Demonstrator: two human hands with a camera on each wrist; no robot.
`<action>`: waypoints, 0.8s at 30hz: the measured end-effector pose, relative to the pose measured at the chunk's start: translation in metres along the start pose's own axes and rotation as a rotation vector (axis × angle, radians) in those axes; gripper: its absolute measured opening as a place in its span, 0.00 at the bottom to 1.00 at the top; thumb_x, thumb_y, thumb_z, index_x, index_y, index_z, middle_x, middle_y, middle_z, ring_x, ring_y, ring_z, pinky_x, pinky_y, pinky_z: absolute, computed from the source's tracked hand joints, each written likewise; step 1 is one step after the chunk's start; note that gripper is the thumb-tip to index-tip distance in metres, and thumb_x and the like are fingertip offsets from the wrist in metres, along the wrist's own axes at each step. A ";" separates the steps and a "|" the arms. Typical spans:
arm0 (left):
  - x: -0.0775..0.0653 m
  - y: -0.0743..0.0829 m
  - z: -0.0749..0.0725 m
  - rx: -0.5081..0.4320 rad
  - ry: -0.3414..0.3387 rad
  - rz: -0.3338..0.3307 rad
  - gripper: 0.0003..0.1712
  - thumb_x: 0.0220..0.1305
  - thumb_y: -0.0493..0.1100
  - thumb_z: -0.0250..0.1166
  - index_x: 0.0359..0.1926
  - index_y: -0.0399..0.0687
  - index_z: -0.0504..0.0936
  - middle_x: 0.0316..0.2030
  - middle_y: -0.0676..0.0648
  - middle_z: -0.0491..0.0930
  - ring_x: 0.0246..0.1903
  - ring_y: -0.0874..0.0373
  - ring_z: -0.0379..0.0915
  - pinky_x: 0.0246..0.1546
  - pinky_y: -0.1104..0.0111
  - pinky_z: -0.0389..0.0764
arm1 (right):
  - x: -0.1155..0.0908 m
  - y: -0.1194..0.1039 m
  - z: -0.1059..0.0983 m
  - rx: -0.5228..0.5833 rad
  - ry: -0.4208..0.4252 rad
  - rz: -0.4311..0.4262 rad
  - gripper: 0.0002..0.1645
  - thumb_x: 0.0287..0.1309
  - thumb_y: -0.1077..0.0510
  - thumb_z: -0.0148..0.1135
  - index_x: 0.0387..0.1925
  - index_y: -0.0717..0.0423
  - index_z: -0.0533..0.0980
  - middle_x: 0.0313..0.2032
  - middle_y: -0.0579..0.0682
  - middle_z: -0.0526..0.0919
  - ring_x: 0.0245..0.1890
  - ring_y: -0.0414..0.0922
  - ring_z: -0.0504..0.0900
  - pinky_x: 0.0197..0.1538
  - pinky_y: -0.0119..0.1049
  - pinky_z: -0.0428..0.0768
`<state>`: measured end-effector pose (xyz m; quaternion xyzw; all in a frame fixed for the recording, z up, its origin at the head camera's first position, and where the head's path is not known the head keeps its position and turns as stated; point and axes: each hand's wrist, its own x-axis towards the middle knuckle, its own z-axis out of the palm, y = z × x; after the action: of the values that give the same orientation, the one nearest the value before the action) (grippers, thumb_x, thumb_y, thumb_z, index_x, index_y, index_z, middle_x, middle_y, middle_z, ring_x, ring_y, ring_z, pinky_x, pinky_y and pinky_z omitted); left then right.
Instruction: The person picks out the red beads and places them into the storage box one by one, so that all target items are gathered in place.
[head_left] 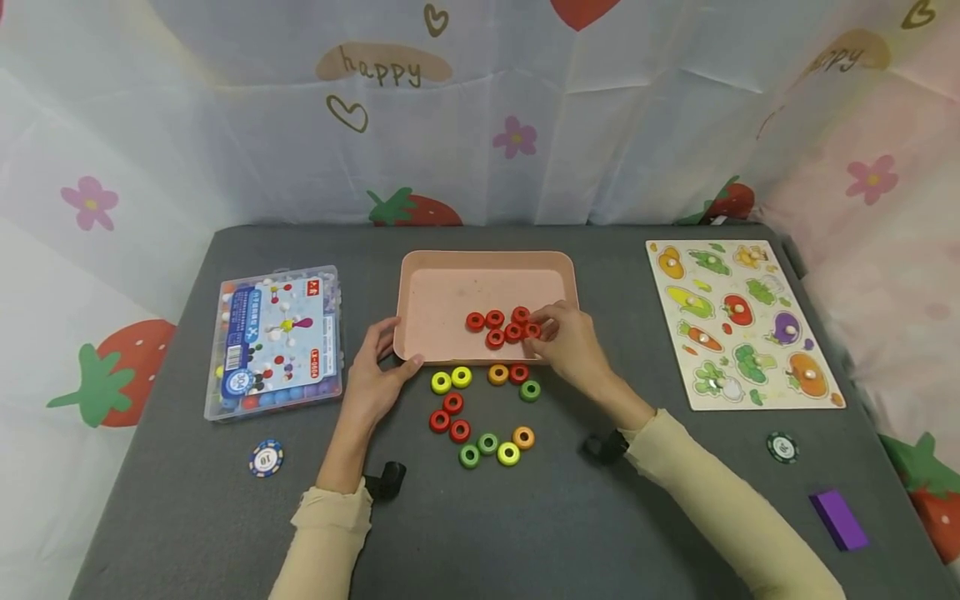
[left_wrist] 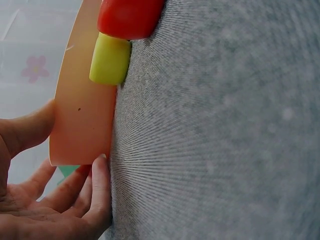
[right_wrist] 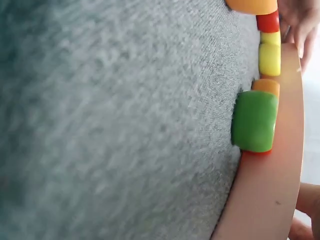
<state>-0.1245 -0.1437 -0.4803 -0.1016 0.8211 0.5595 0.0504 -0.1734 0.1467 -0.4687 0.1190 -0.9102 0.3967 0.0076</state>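
Pink plastic forms the shallow tray [head_left: 442,287] at the middle of the tabletop [head_left: 300,508], its long sides running parallel to the far edge. The left hand [head_left: 372,375] grips its near-left corner, thumb laid against the near rim and the other fingers, slightly spread, bent round the left wall; such a hold probably steadies the light tray without covering its floor. The right hand [head_left: 573,342] reaches in over the near rim, thumb and forefinger pinching a red ring bead [head_left: 531,325]; coming from the near-right side leaves the rest of the group uncovered. Its other fingers overlap, so I cannot tell how they lie.

Five more red ring beads [head_left: 494,312] lie flat and close together in the tray's near-right part. Between the near rim and the tabletop's near edge are the loose ring beads [head_left: 453,397], in yellow, orange, red and green, apparently set there to be within short reach of both hands.

A molecular model kit [head_left: 281,342] lies by the left edge and a vegetable peg puzzle [head_left: 708,321] by the far-right corner, both seemingly put aside to leave working room. A white-and-blue poker chip [head_left: 266,458], a black-and-white poker chip [head_left: 782,447] and a purple block [head_left: 840,520] also lie toward the side edges, untouched.
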 end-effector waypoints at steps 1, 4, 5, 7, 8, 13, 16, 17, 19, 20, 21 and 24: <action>0.000 0.000 0.000 -0.001 0.002 0.001 0.40 0.63 0.41 0.71 0.72 0.59 0.64 0.70 0.46 0.70 0.71 0.49 0.61 0.72 0.46 0.52 | 0.000 0.000 0.001 0.005 -0.002 -0.004 0.16 0.52 0.66 0.74 0.44 0.63 0.83 0.38 0.55 0.82 0.33 0.48 0.84 0.33 0.39 0.82; 0.000 0.000 0.000 -0.002 0.003 0.002 0.40 0.63 0.41 0.71 0.72 0.58 0.64 0.70 0.46 0.69 0.71 0.49 0.61 0.72 0.46 0.52 | 0.000 0.001 0.003 0.042 -0.008 -0.006 0.15 0.53 0.68 0.72 0.44 0.64 0.82 0.39 0.56 0.84 0.35 0.49 0.86 0.37 0.42 0.85; 0.000 0.000 0.000 -0.001 0.002 0.002 0.40 0.63 0.41 0.71 0.72 0.58 0.64 0.70 0.46 0.69 0.71 0.49 0.61 0.72 0.46 0.52 | 0.000 0.001 0.003 0.056 -0.012 -0.003 0.14 0.53 0.68 0.72 0.43 0.64 0.82 0.39 0.56 0.85 0.36 0.49 0.87 0.38 0.43 0.86; 0.000 -0.001 0.000 0.000 -0.001 0.003 0.40 0.63 0.41 0.71 0.72 0.58 0.64 0.70 0.46 0.69 0.71 0.49 0.61 0.72 0.45 0.52 | 0.000 0.001 0.004 0.081 -0.022 0.002 0.13 0.54 0.69 0.71 0.43 0.63 0.82 0.39 0.56 0.86 0.37 0.49 0.88 0.39 0.43 0.86; 0.000 -0.001 0.000 0.000 -0.002 0.004 0.40 0.63 0.41 0.71 0.72 0.58 0.64 0.70 0.46 0.70 0.71 0.49 0.61 0.72 0.45 0.52 | 0.000 0.001 0.004 0.089 -0.026 0.004 0.13 0.54 0.69 0.71 0.42 0.63 0.82 0.39 0.55 0.87 0.37 0.49 0.88 0.39 0.43 0.86; 0.000 0.000 0.001 0.006 0.001 0.008 0.39 0.63 0.42 0.71 0.72 0.59 0.64 0.69 0.46 0.70 0.71 0.49 0.62 0.73 0.46 0.52 | -0.005 -0.001 0.004 0.096 -0.040 -0.076 0.11 0.53 0.68 0.72 0.40 0.60 0.83 0.39 0.53 0.87 0.37 0.46 0.86 0.42 0.43 0.85; 0.000 -0.001 0.000 0.008 0.002 0.005 0.40 0.63 0.42 0.71 0.72 0.60 0.64 0.69 0.47 0.70 0.71 0.49 0.62 0.73 0.46 0.52 | -0.011 -0.005 0.001 0.072 -0.046 -0.153 0.10 0.53 0.66 0.73 0.40 0.59 0.84 0.36 0.50 0.86 0.34 0.44 0.83 0.39 0.42 0.82; 0.000 -0.001 0.000 0.008 0.002 0.004 0.40 0.63 0.42 0.71 0.72 0.60 0.64 0.70 0.47 0.70 0.71 0.49 0.62 0.73 0.46 0.52 | -0.014 -0.007 0.000 0.059 -0.048 -0.166 0.09 0.54 0.65 0.72 0.39 0.58 0.84 0.35 0.48 0.85 0.32 0.43 0.81 0.36 0.40 0.81; 0.000 -0.002 0.000 0.009 -0.001 0.002 0.40 0.63 0.42 0.71 0.72 0.60 0.64 0.70 0.46 0.70 0.71 0.49 0.61 0.73 0.46 0.52 | -0.021 -0.010 -0.002 0.033 -0.061 -0.167 0.08 0.55 0.63 0.72 0.39 0.56 0.85 0.31 0.45 0.84 0.26 0.40 0.77 0.30 0.37 0.77; 0.000 -0.002 0.001 0.010 -0.001 0.001 0.40 0.63 0.42 0.71 0.72 0.60 0.64 0.70 0.46 0.70 0.71 0.49 0.61 0.73 0.46 0.51 | -0.024 -0.012 -0.003 0.016 -0.063 -0.164 0.08 0.56 0.62 0.72 0.39 0.55 0.85 0.28 0.44 0.84 0.23 0.38 0.76 0.27 0.35 0.75; 0.000 -0.001 0.001 0.010 -0.001 0.002 0.40 0.63 0.42 0.71 0.72 0.60 0.64 0.70 0.46 0.70 0.71 0.50 0.61 0.73 0.46 0.52 | -0.028 -0.013 -0.004 -0.002 -0.061 -0.161 0.08 0.56 0.61 0.72 0.39 0.54 0.85 0.26 0.43 0.83 0.20 0.37 0.74 0.24 0.33 0.73; 0.000 -0.001 0.001 0.013 -0.003 0.000 0.40 0.63 0.42 0.71 0.72 0.60 0.64 0.70 0.47 0.70 0.71 0.50 0.61 0.73 0.46 0.52 | -0.039 -0.016 -0.006 -0.062 -0.027 -0.173 0.08 0.54 0.59 0.74 0.38 0.51 0.86 0.24 0.42 0.81 0.17 0.36 0.69 0.21 0.32 0.67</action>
<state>-0.1245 -0.1437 -0.4819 -0.1005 0.8246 0.5543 0.0524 -0.1323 0.1495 -0.4573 0.2021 -0.9084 0.3646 0.0331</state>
